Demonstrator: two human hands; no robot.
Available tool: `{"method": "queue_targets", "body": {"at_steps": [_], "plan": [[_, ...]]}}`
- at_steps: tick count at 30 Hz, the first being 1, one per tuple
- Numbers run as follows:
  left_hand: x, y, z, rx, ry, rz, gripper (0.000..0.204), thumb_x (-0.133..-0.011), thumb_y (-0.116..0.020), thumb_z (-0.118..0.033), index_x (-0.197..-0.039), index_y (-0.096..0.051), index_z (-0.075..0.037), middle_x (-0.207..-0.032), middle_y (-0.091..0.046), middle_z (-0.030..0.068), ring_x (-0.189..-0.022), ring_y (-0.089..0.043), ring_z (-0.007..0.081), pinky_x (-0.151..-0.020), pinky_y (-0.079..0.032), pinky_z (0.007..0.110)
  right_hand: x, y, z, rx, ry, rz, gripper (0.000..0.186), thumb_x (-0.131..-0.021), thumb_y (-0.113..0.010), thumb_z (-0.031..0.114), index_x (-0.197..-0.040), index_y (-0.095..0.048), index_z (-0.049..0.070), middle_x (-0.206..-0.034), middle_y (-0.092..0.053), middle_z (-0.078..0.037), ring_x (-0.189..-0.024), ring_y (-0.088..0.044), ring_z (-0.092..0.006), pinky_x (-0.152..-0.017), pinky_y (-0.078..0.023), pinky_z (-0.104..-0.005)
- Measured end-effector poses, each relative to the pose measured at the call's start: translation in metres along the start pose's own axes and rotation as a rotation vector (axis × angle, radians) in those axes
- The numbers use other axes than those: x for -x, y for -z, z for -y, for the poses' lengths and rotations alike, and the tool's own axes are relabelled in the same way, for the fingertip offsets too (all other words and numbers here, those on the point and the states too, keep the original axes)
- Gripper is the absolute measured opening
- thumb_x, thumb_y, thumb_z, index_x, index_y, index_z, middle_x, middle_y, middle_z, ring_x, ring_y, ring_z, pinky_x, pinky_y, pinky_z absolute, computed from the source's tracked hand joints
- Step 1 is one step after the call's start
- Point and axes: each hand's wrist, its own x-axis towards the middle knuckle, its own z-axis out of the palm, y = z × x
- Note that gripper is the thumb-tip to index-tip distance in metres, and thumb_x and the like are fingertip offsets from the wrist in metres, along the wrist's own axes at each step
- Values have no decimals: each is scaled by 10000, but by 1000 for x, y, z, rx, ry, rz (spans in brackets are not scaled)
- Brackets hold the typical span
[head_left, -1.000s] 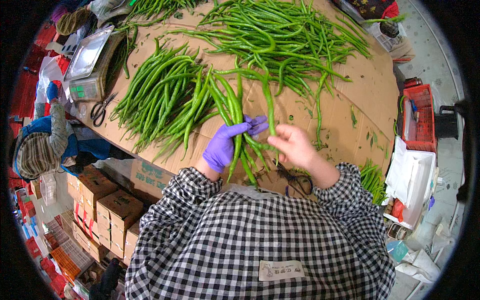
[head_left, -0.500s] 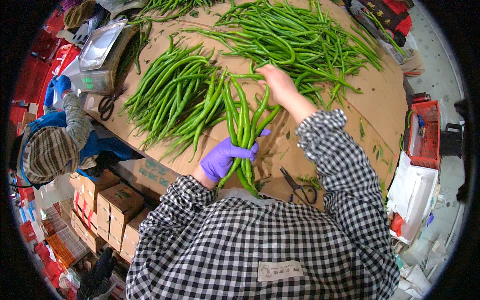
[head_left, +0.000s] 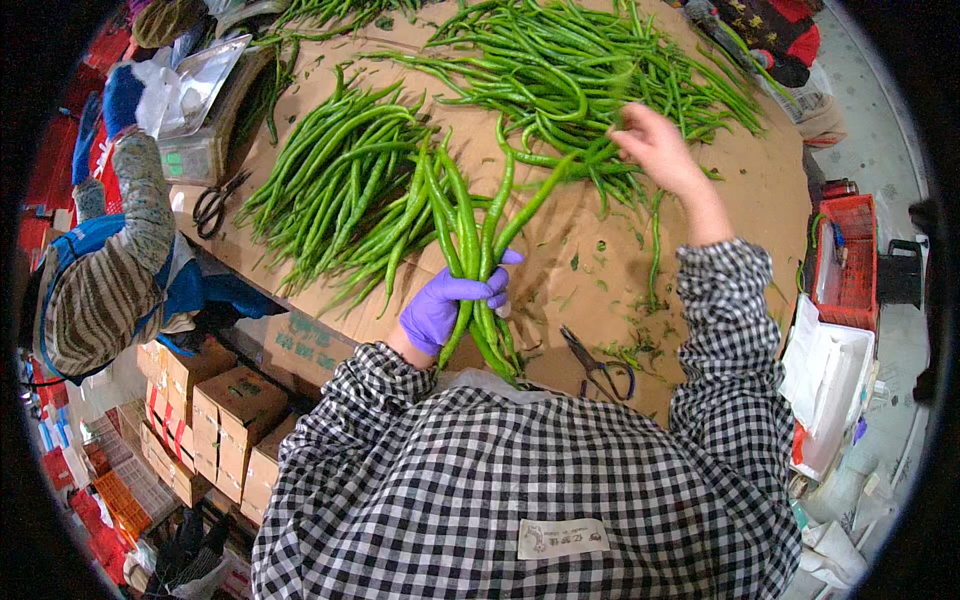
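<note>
My left hand [head_left: 452,305], in a purple glove, is closed round a small bunch of long green chili peppers [head_left: 468,235], held upright with their tips fanning out. To the right, my bare right hand [head_left: 660,155] is raised at the near edge of a large heap of green chili peppers [head_left: 560,60]. Its fingers are pinched on what looks like a pepper, smeared by motion. Left of the bunch lies a neater pile of peppers [head_left: 335,185], stems and tips roughly lined up. Black-handled scissors [head_left: 600,370] lie on the cardboard near my body.
Brown cardboard [head_left: 560,300] covers the table, with leaf scraps on it. Another pair of scissors [head_left: 215,205] and a scale [head_left: 190,115] are at the left edge, beside a co-worker [head_left: 105,300] in blue gloves. Cartons [head_left: 235,420] stand lower left; a red crate [head_left: 845,260] is at right.
My right hand has moved right and away from the bunch, towards the large heap. The left hand still grips its peppers, now spread wider. The co-worker's arm has risen near the scale.
</note>
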Motion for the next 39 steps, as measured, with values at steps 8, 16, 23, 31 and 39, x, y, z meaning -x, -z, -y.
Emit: {"method": "queue_targets", "body": {"at_steps": [8,16,23,31,39], "plan": [[-12,-8,2,95,-62,21,481,-792,-647,-36,-1245,-489,-31,-938,-543,41,-836,-562,192,-832,-499,373,100,20,10,-449,102,-330,250,-953,-581,39,-1202,-562,26,-1070,-639,-76,-797,-615,-114,-707,-513,-246],[-20,-24,7,148,-44,33,369,-868,-590,-26,-1228,-512,-46,-1038,-578,69,-893,-593,203,-893,-502,392,161,-36,48,-572,319,-558,217,-888,-648,24,-1103,-610,22,-1049,-649,-103,-834,-645,-164,-759,-522,-265],[-26,-42,22,80,85,37,376,-913,-577,-61,-1282,-532,-7,-1267,-593,132,-1055,-614,222,-996,-480,356,180,-90,97,246,482,-365,322,-747,-664,-49,-1045,-713,63,-1044,-647,-121,-902,-650,-272,-799,-547,-356],[-19,-38,25,62,22,-38,578,-889,-599,-71,-1431,-413,3,-1116,-634,95,-1007,-622,170,-908,-513,298,175,-113,75,251,641,-252,313,-763,-657,-32,-1062,-703,45,-1078,-670,-90,-994,-620,-297,-868,-518,-374],[-18,-46,10,-201,-92,-107,561,-764,-735,-10,-1291,-545,-2,-1009,-648,64,-915,-631,171,-822,-521,292,69,-83,-57,571,-5,-300,435,-856,-581,-7,-1289,-560,20,-1341,-542,-159,-1234,-484,-372,-1073,-390,-427]]}}
